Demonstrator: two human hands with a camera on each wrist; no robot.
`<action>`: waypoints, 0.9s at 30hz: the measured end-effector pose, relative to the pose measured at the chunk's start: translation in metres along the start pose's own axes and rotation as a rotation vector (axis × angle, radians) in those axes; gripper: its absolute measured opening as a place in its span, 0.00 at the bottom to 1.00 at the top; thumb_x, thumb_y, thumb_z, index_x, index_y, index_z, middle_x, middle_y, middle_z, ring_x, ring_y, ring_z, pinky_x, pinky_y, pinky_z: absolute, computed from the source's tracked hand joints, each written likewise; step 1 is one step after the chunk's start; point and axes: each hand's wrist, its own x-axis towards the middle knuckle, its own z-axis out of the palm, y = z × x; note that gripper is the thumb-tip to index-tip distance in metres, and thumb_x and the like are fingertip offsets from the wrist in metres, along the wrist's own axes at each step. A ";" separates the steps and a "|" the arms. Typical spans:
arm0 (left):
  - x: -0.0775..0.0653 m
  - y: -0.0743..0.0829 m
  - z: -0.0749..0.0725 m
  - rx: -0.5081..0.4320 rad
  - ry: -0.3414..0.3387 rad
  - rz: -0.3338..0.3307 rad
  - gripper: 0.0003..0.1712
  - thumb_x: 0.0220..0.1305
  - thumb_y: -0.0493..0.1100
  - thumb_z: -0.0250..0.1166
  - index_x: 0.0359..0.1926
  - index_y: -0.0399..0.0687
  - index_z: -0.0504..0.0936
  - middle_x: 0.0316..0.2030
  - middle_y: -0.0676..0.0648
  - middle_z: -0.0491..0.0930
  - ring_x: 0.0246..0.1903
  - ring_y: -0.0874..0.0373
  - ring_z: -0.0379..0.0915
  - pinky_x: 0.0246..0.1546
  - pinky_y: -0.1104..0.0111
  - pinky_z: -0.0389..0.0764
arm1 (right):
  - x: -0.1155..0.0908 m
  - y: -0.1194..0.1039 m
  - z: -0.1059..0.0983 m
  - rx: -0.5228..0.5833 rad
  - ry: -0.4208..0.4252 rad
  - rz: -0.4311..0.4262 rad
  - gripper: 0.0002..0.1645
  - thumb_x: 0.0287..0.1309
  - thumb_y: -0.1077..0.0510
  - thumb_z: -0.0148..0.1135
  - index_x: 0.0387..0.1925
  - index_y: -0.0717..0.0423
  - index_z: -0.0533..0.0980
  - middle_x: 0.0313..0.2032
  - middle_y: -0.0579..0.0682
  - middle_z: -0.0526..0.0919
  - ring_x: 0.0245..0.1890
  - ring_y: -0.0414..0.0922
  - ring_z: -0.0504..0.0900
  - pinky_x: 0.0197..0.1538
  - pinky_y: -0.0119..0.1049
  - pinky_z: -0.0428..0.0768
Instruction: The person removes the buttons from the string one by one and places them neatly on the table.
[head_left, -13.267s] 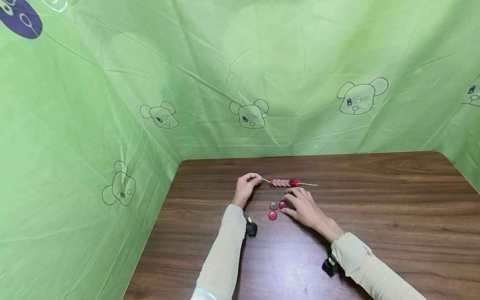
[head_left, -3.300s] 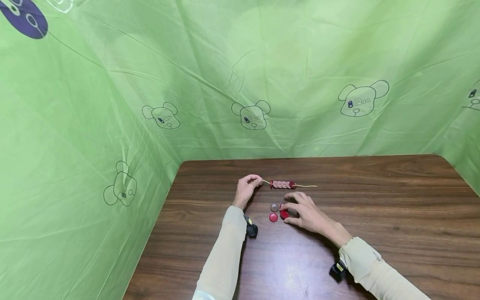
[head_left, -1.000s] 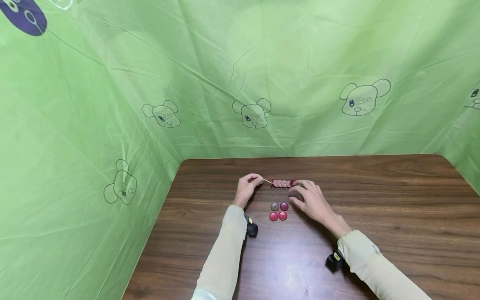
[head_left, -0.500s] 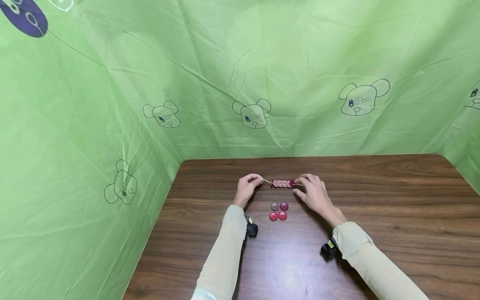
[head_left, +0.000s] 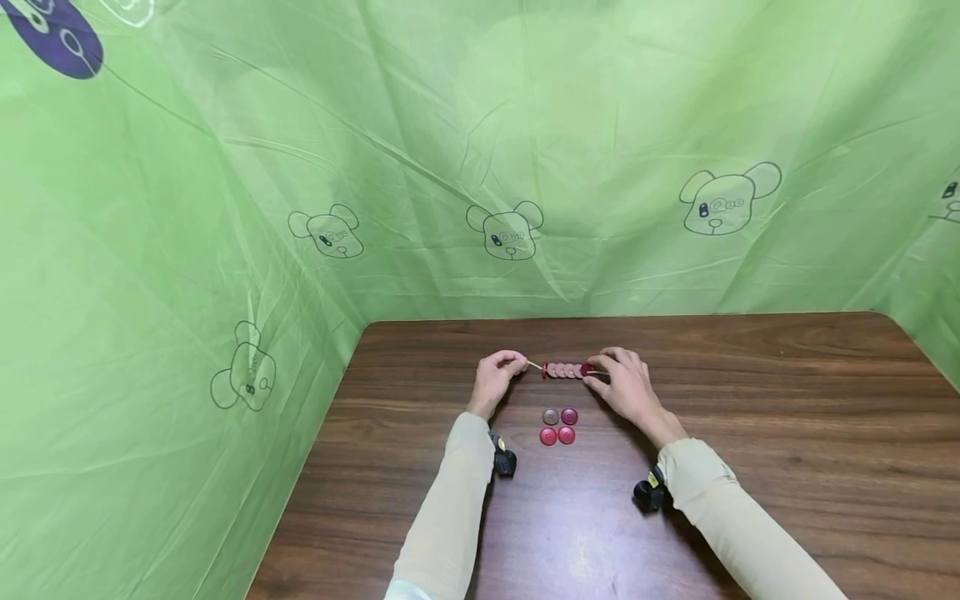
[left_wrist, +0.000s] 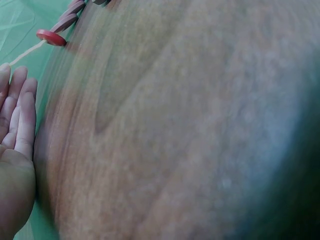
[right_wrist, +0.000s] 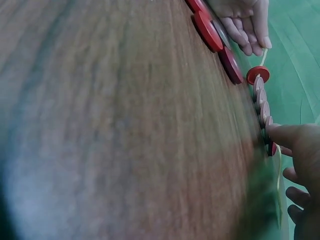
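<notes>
My left hand [head_left: 492,382] pinches the left end of a thin yellowish string [left_wrist: 27,52] between thumb and fingertips. Threaded on it is a row of buttons: a red button [left_wrist: 50,37] stands on edge at the left, followed by several pink buttons [head_left: 563,370] that overlap. A dark red button [head_left: 587,368] closes the row on the right. My right hand [head_left: 628,387] pinches this dark red button between thumb and fingers, which partly cover it. The string's loose right tail [right_wrist: 279,190] runs past the right fingers.
Several loose buttons lie in a small square nearer the body: a grey-brown button [head_left: 551,417], a purple-red button [head_left: 569,416] and red buttons [head_left: 548,436]. All rest on the brown wooden table [head_left: 787,400]. A green cloth [head_left: 600,275] hangs behind and at the left.
A bright red button left the row's right end and joined the loose ones. The right hand then moved up from there to the dark red button. The left hand has stayed on the string.
</notes>
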 end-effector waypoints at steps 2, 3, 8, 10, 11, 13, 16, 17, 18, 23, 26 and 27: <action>0.000 0.000 0.000 0.005 -0.001 0.000 0.06 0.61 0.40 0.66 0.35 0.41 0.85 0.31 0.43 0.85 0.32 0.59 0.78 0.37 0.70 0.78 | 0.001 0.000 0.000 -0.008 -0.007 0.002 0.24 0.56 0.48 0.66 0.52 0.55 0.78 0.56 0.61 0.73 0.59 0.62 0.64 0.58 0.58 0.60; 0.000 0.000 0.000 0.006 -0.001 -0.001 0.06 0.61 0.40 0.66 0.35 0.41 0.85 0.31 0.43 0.85 0.32 0.59 0.78 0.37 0.70 0.78 | 0.001 -0.001 0.000 -0.011 -0.010 0.003 0.24 0.56 0.48 0.66 0.53 0.55 0.78 0.57 0.61 0.73 0.59 0.63 0.64 0.58 0.59 0.60; -0.003 0.004 0.000 0.000 -0.016 -0.001 0.07 0.62 0.40 0.65 0.36 0.39 0.85 0.32 0.40 0.85 0.33 0.54 0.79 0.39 0.65 0.79 | 0.002 -0.002 0.001 -0.032 -0.025 0.012 0.24 0.56 0.48 0.66 0.53 0.53 0.79 0.57 0.63 0.72 0.59 0.64 0.63 0.57 0.61 0.59; -0.006 0.008 -0.001 -0.002 -0.024 0.006 0.08 0.62 0.39 0.65 0.37 0.37 0.85 0.32 0.38 0.85 0.34 0.51 0.80 0.41 0.61 0.80 | 0.002 -0.002 0.002 -0.036 -0.026 0.014 0.22 0.56 0.48 0.66 0.51 0.52 0.79 0.57 0.62 0.72 0.59 0.64 0.63 0.57 0.61 0.59; -0.006 0.008 -0.001 -0.002 -0.024 0.006 0.08 0.62 0.39 0.65 0.37 0.37 0.85 0.32 0.39 0.85 0.34 0.51 0.80 0.41 0.62 0.80 | 0.002 -0.002 0.003 -0.035 -0.025 0.017 0.22 0.57 0.48 0.66 0.51 0.52 0.79 0.57 0.62 0.72 0.60 0.64 0.63 0.57 0.61 0.59; -0.006 0.008 -0.001 -0.009 -0.024 0.001 0.08 0.62 0.39 0.65 0.37 0.37 0.85 0.31 0.40 0.85 0.34 0.53 0.80 0.42 0.62 0.80 | 0.002 -0.001 0.003 -0.030 -0.023 0.022 0.20 0.56 0.48 0.66 0.49 0.52 0.80 0.57 0.62 0.72 0.60 0.63 0.63 0.58 0.61 0.58; -0.002 -0.002 0.001 -0.003 0.000 0.006 0.07 0.61 0.41 0.67 0.35 0.41 0.85 0.28 0.48 0.84 0.30 0.64 0.77 0.37 0.71 0.78 | 0.002 -0.001 0.003 -0.024 -0.016 0.021 0.20 0.56 0.48 0.66 0.48 0.54 0.80 0.56 0.61 0.73 0.60 0.63 0.63 0.58 0.61 0.58; -0.002 -0.002 0.001 -0.002 -0.001 0.004 0.07 0.61 0.41 0.67 0.35 0.41 0.85 0.28 0.48 0.84 0.30 0.64 0.77 0.37 0.71 0.78 | 0.002 -0.001 0.003 -0.021 -0.012 0.022 0.20 0.56 0.48 0.66 0.47 0.54 0.80 0.56 0.61 0.73 0.60 0.63 0.63 0.58 0.61 0.58; -0.002 -0.002 0.001 -0.002 -0.001 0.004 0.07 0.61 0.42 0.67 0.35 0.41 0.85 0.28 0.47 0.84 0.30 0.63 0.77 0.37 0.70 0.78 | 0.002 -0.001 0.003 -0.017 -0.006 0.021 0.20 0.56 0.48 0.66 0.47 0.54 0.80 0.56 0.61 0.73 0.59 0.63 0.63 0.58 0.60 0.58; -0.001 -0.001 0.001 -0.002 0.002 0.007 0.07 0.61 0.42 0.67 0.35 0.41 0.85 0.31 0.43 0.85 0.32 0.60 0.78 0.39 0.67 0.79 | 0.002 0.000 0.002 0.004 0.017 0.017 0.20 0.56 0.49 0.66 0.46 0.55 0.79 0.55 0.61 0.74 0.59 0.62 0.64 0.58 0.60 0.58; 0.000 -0.001 0.001 -0.001 0.004 0.007 0.07 0.61 0.42 0.67 0.35 0.41 0.85 0.31 0.43 0.85 0.32 0.60 0.78 0.39 0.67 0.79 | 0.001 0.001 0.001 0.017 0.018 0.017 0.20 0.56 0.49 0.66 0.47 0.56 0.79 0.55 0.61 0.74 0.59 0.62 0.64 0.59 0.60 0.58; 0.000 0.000 0.001 -0.002 0.004 0.006 0.07 0.61 0.42 0.67 0.35 0.41 0.85 0.30 0.44 0.85 0.32 0.61 0.78 0.38 0.68 0.79 | 0.001 0.001 0.001 0.020 0.018 0.019 0.20 0.56 0.49 0.66 0.47 0.56 0.79 0.55 0.61 0.74 0.59 0.62 0.64 0.59 0.59 0.58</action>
